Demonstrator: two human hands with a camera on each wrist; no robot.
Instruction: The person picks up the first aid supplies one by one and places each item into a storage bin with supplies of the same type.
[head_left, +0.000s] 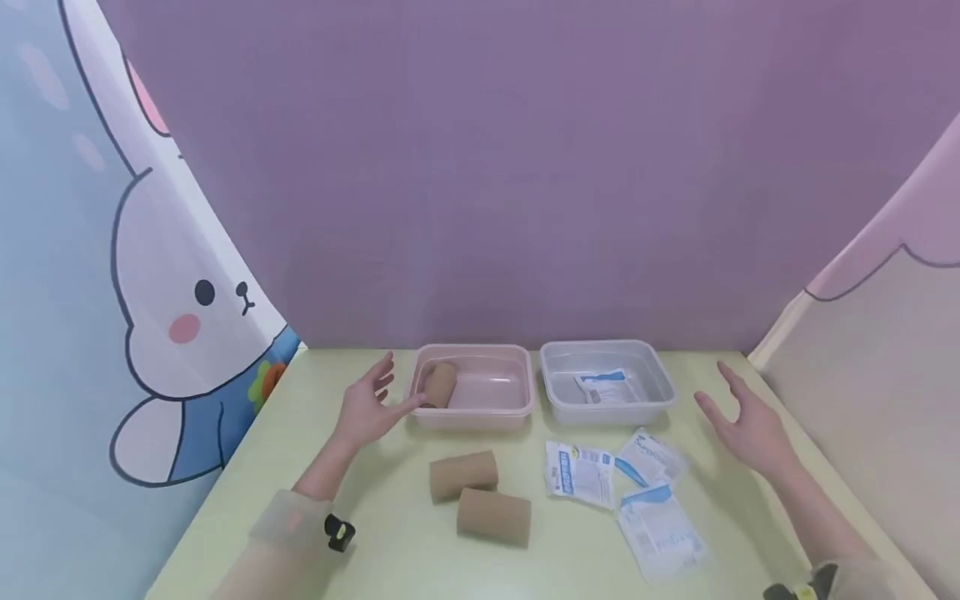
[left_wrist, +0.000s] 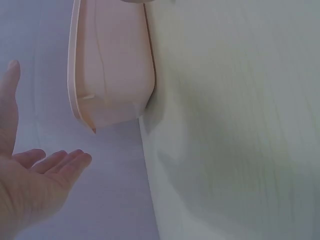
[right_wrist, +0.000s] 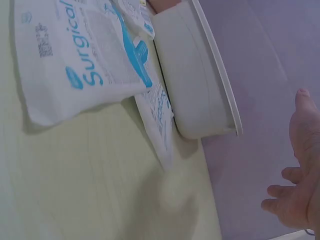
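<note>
My left hand (head_left: 369, 408) hovers by the left end of a pink plastic tub (head_left: 472, 422), fingers spread and holding nothing. One brown cardboard tube (head_left: 441, 385) lies inside that tub. Two more tubes, one behind (head_left: 463, 476) and one in front (head_left: 493, 516), lie on the table before it. To the right, my right hand (head_left: 750, 429) is raised beside a whitish tub (head_left: 607, 413), its fingers apart and nothing in them. A small white-and-blue packet (head_left: 609, 387) lies in the whitish tub. Three packets lie in front: a left one (head_left: 579, 475), a back one (head_left: 652, 457) and a front one (head_left: 663, 533) marked "Surgical".
The pale yellow table (head_left: 390, 542) meets a purple wall panel (head_left: 480, 183) right behind both tubs. A rabbit-print panel (head_left: 165, 333) borders the left side, and a pale panel (head_left: 892, 358) borders the right. The tubs stand side by side with a narrow gap.
</note>
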